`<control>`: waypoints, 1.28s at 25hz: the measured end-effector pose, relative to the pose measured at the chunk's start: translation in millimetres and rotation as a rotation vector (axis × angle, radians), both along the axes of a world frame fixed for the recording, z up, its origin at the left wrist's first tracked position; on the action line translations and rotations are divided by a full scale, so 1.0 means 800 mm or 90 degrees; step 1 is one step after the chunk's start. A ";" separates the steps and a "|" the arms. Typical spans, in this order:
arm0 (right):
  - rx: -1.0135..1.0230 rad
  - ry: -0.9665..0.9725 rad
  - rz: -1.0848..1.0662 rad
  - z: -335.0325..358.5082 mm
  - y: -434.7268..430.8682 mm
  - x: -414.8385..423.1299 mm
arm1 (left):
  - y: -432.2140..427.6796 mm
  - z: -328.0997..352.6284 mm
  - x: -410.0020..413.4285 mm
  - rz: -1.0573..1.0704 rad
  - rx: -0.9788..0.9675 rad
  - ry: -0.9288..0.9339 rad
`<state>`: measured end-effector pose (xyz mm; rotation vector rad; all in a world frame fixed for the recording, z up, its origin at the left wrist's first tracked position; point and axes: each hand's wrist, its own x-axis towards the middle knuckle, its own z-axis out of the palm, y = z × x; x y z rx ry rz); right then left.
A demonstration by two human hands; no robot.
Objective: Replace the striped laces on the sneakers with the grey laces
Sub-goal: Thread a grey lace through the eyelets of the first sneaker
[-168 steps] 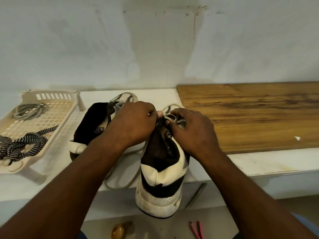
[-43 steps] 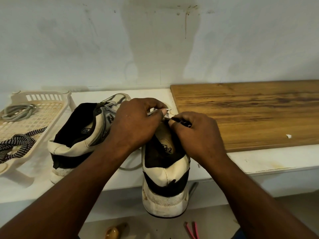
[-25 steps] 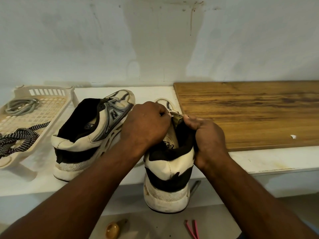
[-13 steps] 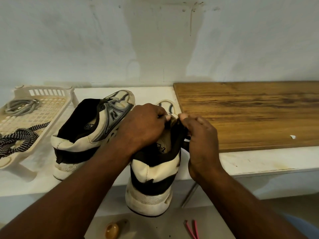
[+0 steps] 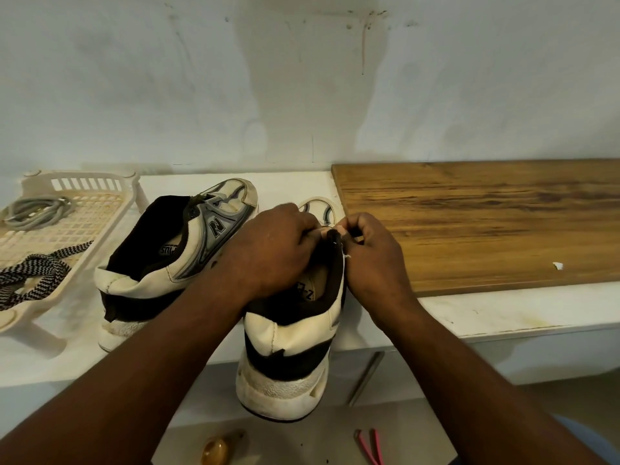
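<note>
Your left hand [image 5: 271, 250] is curled over the top of the shoe [image 5: 288, 337], at the front of its dark opening. It grips the shoe there. Your right hand [image 5: 372, 260] pinches the dark edge of the same opening. The two hands touch at the fingertips. Your fingers hide what is under them, so I cannot tell if a lace is in them.

The shoe stands with its heel toward you. The heel hangs over the front edge of the white shelf [image 5: 503, 323].

The other shoe [image 5: 174, 263] sits on the shelf just left of the shoe, turned at a slant, with its toe pointing away from you.

Farther left of the shoe is a pale tray [image 5: 80, 184]. The grey laces [image 5: 37, 211] lie in a bundle at its back. The striped laces [image 5: 32, 273] lie in a heap at its front.

Just right of the shoe is a wooden board [image 5: 486, 223], lying flat on the shelf. A little white scrap [image 5: 557, 265] lies on it, well to the right of the shoe.

Below the shoe, on the floor, are a tool with pink handles [image 5: 369, 446] and a small yellow-brown thing [image 5: 218, 449]. A thin metal bar [image 5: 365, 377] shows under the shelf, just right of the shoe's heel.
</note>
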<state>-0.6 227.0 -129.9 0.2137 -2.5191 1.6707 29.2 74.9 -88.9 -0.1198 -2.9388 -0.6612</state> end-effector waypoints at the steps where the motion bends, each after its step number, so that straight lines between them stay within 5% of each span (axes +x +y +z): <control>1: -0.017 -0.005 -0.008 0.005 0.001 -0.002 | -0.001 -0.001 0.001 -0.005 -0.021 0.020; 7: -0.578 -0.234 0.015 0.047 0.034 -0.012 | 0.003 0.001 0.005 0.014 -0.138 0.051; 9: -0.390 -0.173 0.001 0.042 0.031 -0.007 | 0.003 0.000 0.006 0.042 -0.095 0.074; 12: 0.139 0.061 0.054 0.023 0.022 0.001 | 0.002 0.000 0.007 0.088 -0.080 0.113; 18: 0.297 0.096 0.101 0.024 0.024 -0.007 | 0.004 -0.001 0.007 0.102 -0.095 0.113; 20: 0.063 -0.038 0.158 0.032 0.027 -0.007 | 0.004 -0.001 0.007 0.104 -0.092 0.105; 24: -0.686 -0.160 0.325 0.057 0.052 -0.009 | 0.005 -0.002 0.006 0.096 -0.101 0.080; 25: -0.749 -0.163 0.343 0.060 0.056 -0.010 | 0.004 -0.002 0.005 0.098 -0.097 0.079; 26: -0.684 -0.150 0.306 0.059 0.058 -0.012 | 0.004 -0.002 0.005 0.099 -0.092 0.080; 30: 0.150 0.043 0.069 0.031 0.045 -0.011 | 0.001 -0.005 0.005 0.104 -0.068 0.090; 32: 0.249 0.104 0.123 0.015 0.037 -0.010 | 0.002 -0.005 0.005 0.104 -0.062 0.089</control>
